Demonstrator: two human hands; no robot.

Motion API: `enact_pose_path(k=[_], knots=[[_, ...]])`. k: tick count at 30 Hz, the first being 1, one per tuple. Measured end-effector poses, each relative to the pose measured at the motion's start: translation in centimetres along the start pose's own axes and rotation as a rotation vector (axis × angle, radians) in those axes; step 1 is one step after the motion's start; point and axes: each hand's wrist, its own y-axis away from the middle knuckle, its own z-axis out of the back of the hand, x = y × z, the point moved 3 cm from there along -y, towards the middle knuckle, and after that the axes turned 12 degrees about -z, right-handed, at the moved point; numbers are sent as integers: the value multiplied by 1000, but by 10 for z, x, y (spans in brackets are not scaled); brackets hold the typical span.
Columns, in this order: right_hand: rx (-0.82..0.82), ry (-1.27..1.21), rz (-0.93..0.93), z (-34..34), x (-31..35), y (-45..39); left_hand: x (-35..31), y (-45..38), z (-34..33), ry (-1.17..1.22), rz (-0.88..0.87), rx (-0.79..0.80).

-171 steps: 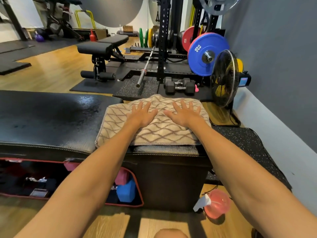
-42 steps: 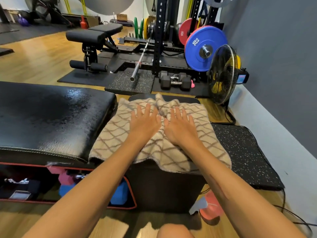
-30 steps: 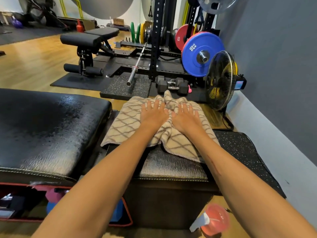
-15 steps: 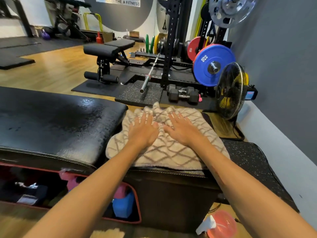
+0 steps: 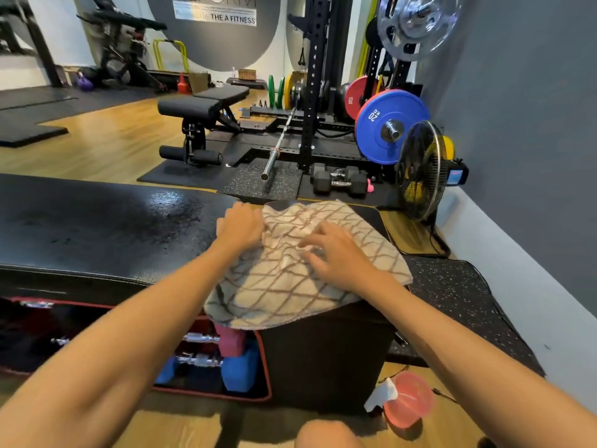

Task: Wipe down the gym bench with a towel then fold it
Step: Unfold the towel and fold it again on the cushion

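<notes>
Towel [image 5: 290, 279] now past bench [image 5: 97, 227] edge

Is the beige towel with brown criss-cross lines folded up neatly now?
No, the beige towel with brown criss-cross lines lies rumpled across the black padded bench, hanging over its front edge.

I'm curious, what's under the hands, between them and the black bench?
The head view shows the towel between the left hand, right hand and the bench.
</notes>
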Motion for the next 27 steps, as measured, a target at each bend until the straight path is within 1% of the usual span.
enact_pose_path(k=[2, 5, 8, 10, 12, 15, 17, 20, 22, 25, 27], knots=[[8, 25, -9, 1, 9, 20, -1, -21, 5, 84, -24, -10], [-51, 2, -173, 3, 21, 36, -2, -41, -5, 266, -77, 137], [-35, 111, -303, 2, 35, 46, 1, -45, -17, 315, -120, 237], [13, 212, -315, 0, 43, 51, 8, -44, -18, 351, -139, 202], [54, 240, -309, -2, 46, 51, 14, -44, -15, 328, -158, 170], [195, 130, -358, 0, 41, 43, 13, -41, 6, 373, -174, 87], [259, 88, -400, 12, 36, 36, 12, -46, 25, 481, -168, 1], [226, 164, -401, 52, 31, 18, 9, -50, 60, 648, -156, -110], [201, 163, -433, 85, 26, 5, 8, -53, 82, 728, -124, -170], [124, 71, -459, 130, 17, -12, 11, -60, 105, 899, -61, -163], [93, 80, -438, 157, 14, -19, 12, -63, 117, 963, -53, -146]])
